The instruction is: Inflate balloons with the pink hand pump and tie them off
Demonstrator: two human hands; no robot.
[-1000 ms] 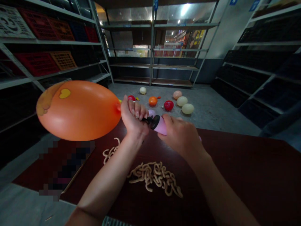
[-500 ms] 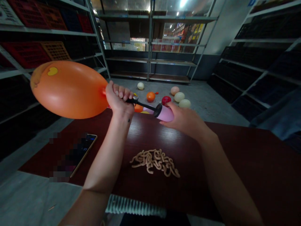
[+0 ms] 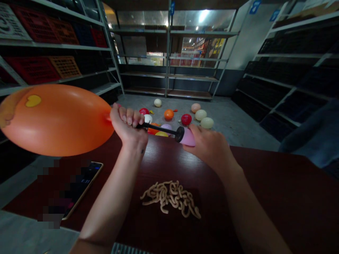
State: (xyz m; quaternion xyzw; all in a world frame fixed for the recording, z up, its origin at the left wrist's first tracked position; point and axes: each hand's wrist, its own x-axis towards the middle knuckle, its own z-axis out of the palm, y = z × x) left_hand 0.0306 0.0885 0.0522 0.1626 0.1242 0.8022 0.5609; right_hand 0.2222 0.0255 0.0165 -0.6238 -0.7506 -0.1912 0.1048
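A big orange balloon [image 3: 55, 120] with a yellow heart print sticks out to the left above the dark red table [image 3: 278, 197]. My left hand [image 3: 128, 125] is closed round the balloon's neck and the nozzle end of a hand pump. The pump's thin black rod [image 3: 159, 128] is drawn out between my hands. My right hand [image 3: 209, 148] is wrapped round the pink pump barrel [image 3: 188, 138]. A heap of limp beige balloons [image 3: 171, 197] lies on the table beneath my arms.
A phone [image 3: 82, 183] lies on the table at the left. Several inflated balloons [image 3: 185, 118] are scattered on the concrete floor beyond the table. Metal shelving lines both sides and the back; red and orange crates [image 3: 42, 67] fill the left shelves.
The pump rod, pushed in a second ago, is now drawn far out as my hands moved apart. The balloon has shifted left and looks bigger.
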